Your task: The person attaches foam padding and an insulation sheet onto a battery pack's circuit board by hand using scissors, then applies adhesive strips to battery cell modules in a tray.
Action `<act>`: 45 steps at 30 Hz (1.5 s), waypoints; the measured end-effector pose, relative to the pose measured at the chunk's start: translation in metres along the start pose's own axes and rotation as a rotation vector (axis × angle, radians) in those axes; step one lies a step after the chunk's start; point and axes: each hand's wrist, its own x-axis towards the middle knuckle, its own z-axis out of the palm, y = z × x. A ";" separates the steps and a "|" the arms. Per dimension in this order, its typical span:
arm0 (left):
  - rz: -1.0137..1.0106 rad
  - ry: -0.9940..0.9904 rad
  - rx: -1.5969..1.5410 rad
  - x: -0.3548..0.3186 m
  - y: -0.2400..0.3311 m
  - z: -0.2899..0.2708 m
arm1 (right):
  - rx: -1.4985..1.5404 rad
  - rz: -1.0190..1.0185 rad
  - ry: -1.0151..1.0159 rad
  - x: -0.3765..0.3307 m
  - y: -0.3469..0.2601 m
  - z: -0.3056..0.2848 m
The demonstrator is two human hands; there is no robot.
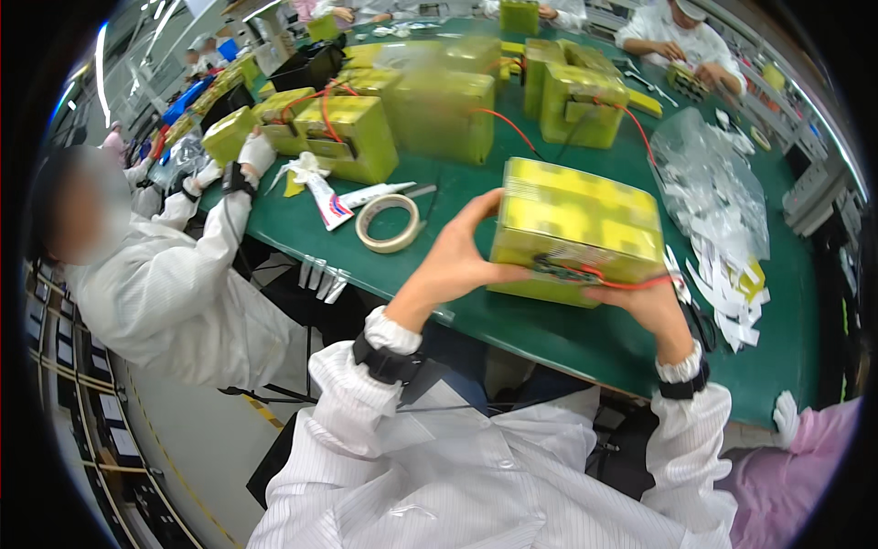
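Note:
A yellow-green block-shaped battery pack (585, 215), wrapped in film with a red wire and a small circuit board on its near side, is held over the front part of the green table (512, 329). At its left end, my left hand (457, 261) grips it with the thumb along the near side and fingers over the far edge. My right hand (651, 306) supports the lower right corner, its fingers partly hidden by the pack. The red wire runs across that hand. Left of the pack lies a roll of masking tape (389, 245), beside a white tube (331, 206).
Several similar packs (439, 114) with red wires stand farther back. A clear plastic bag (709, 174) and white paper strips (732, 316) lie at the right. A co-worker (183, 284) at the left touches a pack; another person (686, 46) works across the table.

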 end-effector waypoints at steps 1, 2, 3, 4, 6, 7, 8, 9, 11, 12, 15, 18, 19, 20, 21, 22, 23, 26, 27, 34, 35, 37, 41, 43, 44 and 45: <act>0.044 -0.025 0.029 0.004 0.005 0.000 | 0.005 -0.019 -0.026 0.000 0.004 -0.002; 0.112 -0.033 0.063 0.007 -0.002 0.001 | -0.027 -0.027 0.001 -0.001 0.012 -0.005; 0.186 -0.033 0.109 0.012 -0.009 0.001 | -0.057 -0.049 0.021 0.001 0.017 -0.007; 0.169 -0.042 0.056 0.015 -0.020 0.004 | 0.021 -0.025 0.014 0.001 0.026 -0.006; 0.121 -0.078 -0.061 0.013 -0.031 0.019 | 0.084 -0.010 0.004 -0.009 0.028 -0.010; 0.075 -0.088 -0.111 0.010 -0.037 0.022 | 0.079 -0.003 0.013 -0.012 0.030 -0.009; 0.051 -0.114 -0.106 0.009 -0.042 0.021 | 0.073 0.005 0.026 -0.010 0.030 -0.007; 0.051 -0.122 -0.111 0.007 -0.041 0.021 | 0.070 0.010 0.035 -0.009 0.033 -0.008; 0.053 -0.049 0.009 0.003 -0.034 0.022 | 0.085 0.105 -0.053 -0.010 0.039 -0.015; 0.034 -0.061 0.042 -0.002 -0.032 0.023 | 0.127 0.122 -0.103 -0.010 0.037 -0.016; 0.079 0.048 0.074 -0.017 -0.040 0.024 | 0.184 0.041 -0.099 -0.018 0.032 -0.016; -0.034 0.128 -0.317 -0.025 -0.028 0.033 | 0.277 -0.171 0.031 -0.023 0.025 0.006; -0.038 0.099 -0.329 -0.024 -0.025 0.036 | 0.360 -0.027 0.061 -0.033 0.018 0.008; -0.012 0.068 -0.324 -0.023 -0.021 0.038 | 0.419 -0.017 0.146 -0.038 0.012 0.014; 0.015 0.048 -0.312 -0.024 -0.014 0.039 | 0.484 -0.011 0.219 -0.040 0.008 0.020; -0.082 0.039 -0.323 -0.020 0.001 0.043 | 0.486 -0.004 0.233 -0.040 0.004 0.020; -0.089 0.031 -0.324 -0.015 0.009 0.041 | 0.553 0.050 0.226 -0.036 -0.001 0.019; -0.314 -0.064 -0.543 0.000 0.023 0.025 | 0.591 0.121 0.197 -0.028 -0.019 0.013; -0.315 -0.052 -0.540 0.003 0.025 0.026 | 0.556 0.131 0.182 -0.027 -0.023 0.012; -0.189 -0.186 -0.516 0.006 0.048 0.031 | 0.478 0.085 0.133 -0.020 -0.029 0.005; -0.185 -0.176 -0.532 0.006 0.057 0.024 | 0.511 0.084 0.099 -0.014 -0.037 0.006; -0.176 -0.242 -0.614 0.017 0.061 0.025 | 0.493 0.082 0.104 -0.014 -0.052 -0.004; -0.258 -0.232 -0.701 0.034 0.046 0.022 | 0.617 0.161 0.066 0.003 -0.044 -0.014; -0.298 -0.165 -0.692 0.029 0.032 0.019 | 0.586 0.159 0.031 0.002 -0.022 -0.022; -0.276 -0.098 -0.681 0.017 0.028 0.013 | 0.582 0.136 0.017 -0.001 -0.013 -0.023; -0.254 -0.048 -0.674 0.007 0.019 0.011 | 0.563 0.155 0.000 -0.004 -0.002 -0.027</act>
